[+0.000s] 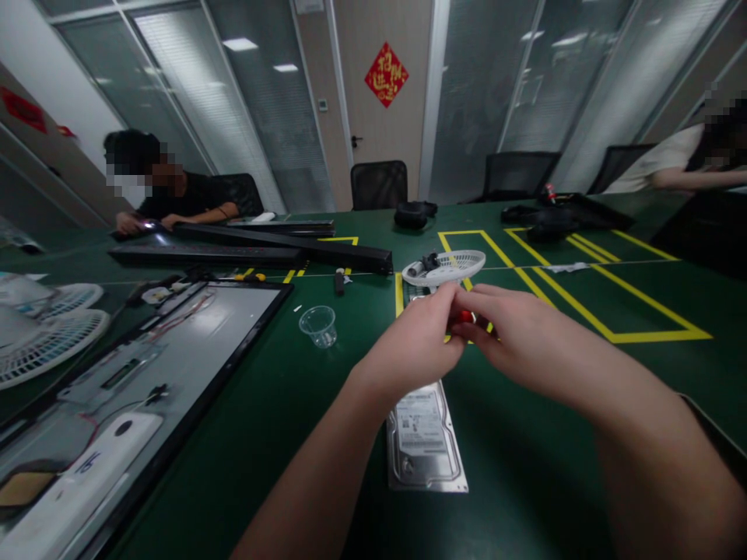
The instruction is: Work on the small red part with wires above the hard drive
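Two bare forearms, no sleeves, watch, rings or gloves; left hand (pixel 417 342) and right hand (pixel 513 334) uncovered, fingers (pixel 461 299) slender, nails short and unpainted.

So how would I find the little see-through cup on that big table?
Start at the green table. Left of the hands lies a big opened screen panel; just off its right corner stands the clear plastic cup. It is the only see-through thing there, small, round and upright.

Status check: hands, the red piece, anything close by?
Left hand and right hand pinched together on small red part. Hard drive flat beneath. White fan grille just beyond, apart.
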Tool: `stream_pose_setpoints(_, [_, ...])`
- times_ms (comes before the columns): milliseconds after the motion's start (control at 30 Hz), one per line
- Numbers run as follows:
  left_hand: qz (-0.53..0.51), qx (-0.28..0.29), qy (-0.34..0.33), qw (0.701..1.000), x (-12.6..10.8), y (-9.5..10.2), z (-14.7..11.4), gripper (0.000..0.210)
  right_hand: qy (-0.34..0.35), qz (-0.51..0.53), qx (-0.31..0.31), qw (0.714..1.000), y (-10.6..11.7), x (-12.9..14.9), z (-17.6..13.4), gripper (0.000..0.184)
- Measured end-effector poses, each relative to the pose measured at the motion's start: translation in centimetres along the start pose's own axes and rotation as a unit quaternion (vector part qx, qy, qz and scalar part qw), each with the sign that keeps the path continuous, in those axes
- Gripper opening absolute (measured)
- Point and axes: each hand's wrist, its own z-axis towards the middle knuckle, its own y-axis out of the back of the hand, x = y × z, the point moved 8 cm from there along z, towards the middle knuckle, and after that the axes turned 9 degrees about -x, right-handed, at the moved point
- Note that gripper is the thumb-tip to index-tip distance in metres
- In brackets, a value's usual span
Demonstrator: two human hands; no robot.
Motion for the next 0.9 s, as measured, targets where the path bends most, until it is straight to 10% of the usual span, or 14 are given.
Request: stream_pose_setpoints(900, [-0.008,0.005,0.023,1.000,2.7,0.0,0.9,0.033,-0.031,0.038,-0.003,0.999,-0.8,-0.1,1.0,0.022])
